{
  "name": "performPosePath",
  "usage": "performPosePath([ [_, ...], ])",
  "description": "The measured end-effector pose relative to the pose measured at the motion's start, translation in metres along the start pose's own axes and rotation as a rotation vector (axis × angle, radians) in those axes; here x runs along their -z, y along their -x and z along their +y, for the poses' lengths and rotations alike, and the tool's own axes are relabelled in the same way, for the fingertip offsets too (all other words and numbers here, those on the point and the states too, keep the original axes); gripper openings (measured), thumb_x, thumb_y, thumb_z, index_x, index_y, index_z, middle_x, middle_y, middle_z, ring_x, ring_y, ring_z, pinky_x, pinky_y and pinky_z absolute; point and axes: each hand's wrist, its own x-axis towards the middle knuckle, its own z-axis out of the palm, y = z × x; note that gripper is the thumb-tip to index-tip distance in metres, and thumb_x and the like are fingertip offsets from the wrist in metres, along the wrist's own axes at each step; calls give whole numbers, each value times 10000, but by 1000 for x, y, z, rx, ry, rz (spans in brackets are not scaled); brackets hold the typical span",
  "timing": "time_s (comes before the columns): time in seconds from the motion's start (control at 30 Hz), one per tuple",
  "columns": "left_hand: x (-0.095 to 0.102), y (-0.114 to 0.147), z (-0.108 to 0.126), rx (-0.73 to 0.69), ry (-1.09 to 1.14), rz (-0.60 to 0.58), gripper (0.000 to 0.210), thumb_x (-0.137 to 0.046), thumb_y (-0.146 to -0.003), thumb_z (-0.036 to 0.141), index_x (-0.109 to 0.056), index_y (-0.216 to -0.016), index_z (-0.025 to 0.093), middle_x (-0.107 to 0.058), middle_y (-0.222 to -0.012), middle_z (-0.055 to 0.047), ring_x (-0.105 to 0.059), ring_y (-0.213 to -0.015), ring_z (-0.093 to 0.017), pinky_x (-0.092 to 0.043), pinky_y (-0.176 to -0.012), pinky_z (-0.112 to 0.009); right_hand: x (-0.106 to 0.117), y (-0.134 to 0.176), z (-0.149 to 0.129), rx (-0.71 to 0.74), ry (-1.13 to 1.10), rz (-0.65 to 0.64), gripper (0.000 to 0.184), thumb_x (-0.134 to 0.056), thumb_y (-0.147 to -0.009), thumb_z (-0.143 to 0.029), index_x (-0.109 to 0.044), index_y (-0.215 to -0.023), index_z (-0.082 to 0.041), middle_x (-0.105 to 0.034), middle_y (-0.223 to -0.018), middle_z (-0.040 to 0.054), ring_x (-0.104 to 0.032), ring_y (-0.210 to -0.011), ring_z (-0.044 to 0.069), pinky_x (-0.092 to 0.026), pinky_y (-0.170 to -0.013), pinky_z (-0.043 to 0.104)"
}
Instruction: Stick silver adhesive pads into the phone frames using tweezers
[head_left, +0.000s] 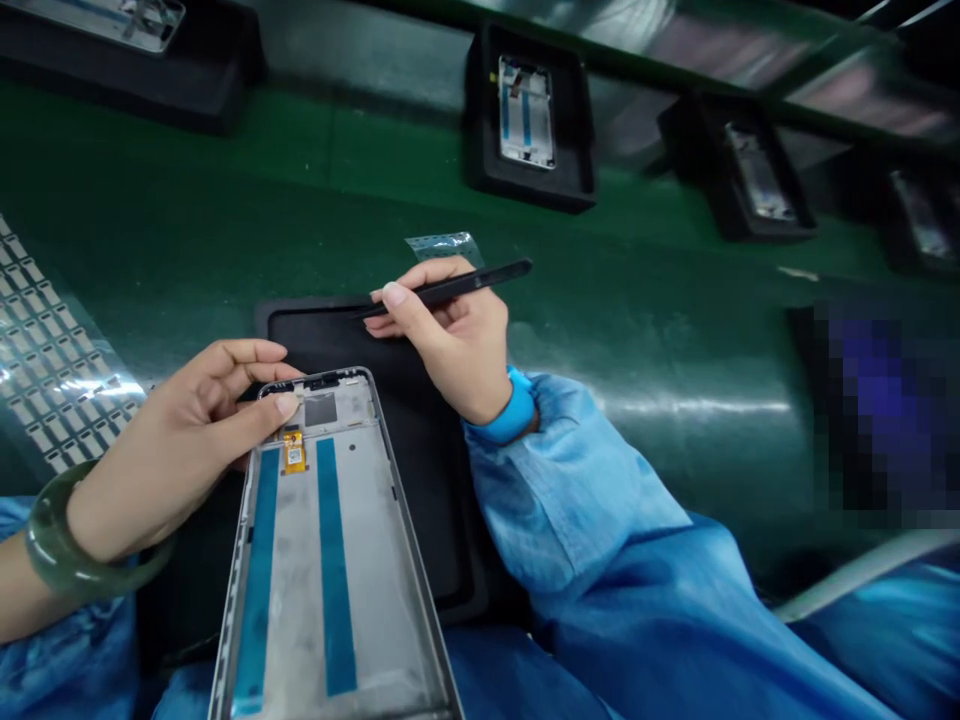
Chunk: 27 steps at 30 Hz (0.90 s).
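Head view — green bench (pixel 637 340) (glossy) stretches beyond the phone frame (pixel 366 550)

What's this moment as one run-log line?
left hand: holds phone frame | right hand: holds black tweezers | blue strips: on phone frame | black tray: partly behind phone frame

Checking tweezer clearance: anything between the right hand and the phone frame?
Nothing visible: between the right hand, holding black tweezers, and the phone frame, only the black tray shows below. The left hand grips the frame's upper-left corner, outside that gap.
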Motion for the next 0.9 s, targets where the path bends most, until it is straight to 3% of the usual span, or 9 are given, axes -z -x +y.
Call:
performPosePath([
  [0.43, 2, 0, 1, 5, -37, -45, 392, -718, -710, 342, -558, -1054, 247, -644, -953, -10, -635, -699, -129, -562, -552, -203, -1, 2, -1, 20, 16, -1, 257, -639, -773, -404, -496, -826, -197, -596, -731, -42, -665, -650, 95, -571, -611, 208],
  [0.73, 4, -4, -10, -131, -130, -29, 417, -704, -716, 355, -552, -1074, 205, -633, -1051, -78, -646, -745, -170, -568, -544, -236, 2, 4, -7, -51, 53, -43, 282, -639, -750, -469, -542, -816, -213, -610, -795, -22, -670, -702, 124, -572, -647, 260],
  [0.9, -2, -2, -10, -271, -145, 3, 436, -707, -727, 315, -547, -1125, 240, -638, -1030, -48, -630, -722, -129, -549, -549, -188, 0, 1, -5, -45, 13, -13, 269, -643, -759, -441, -522, -814, -207, -624, -753, -31, -671, -665, 113, -575, -626, 240],
])
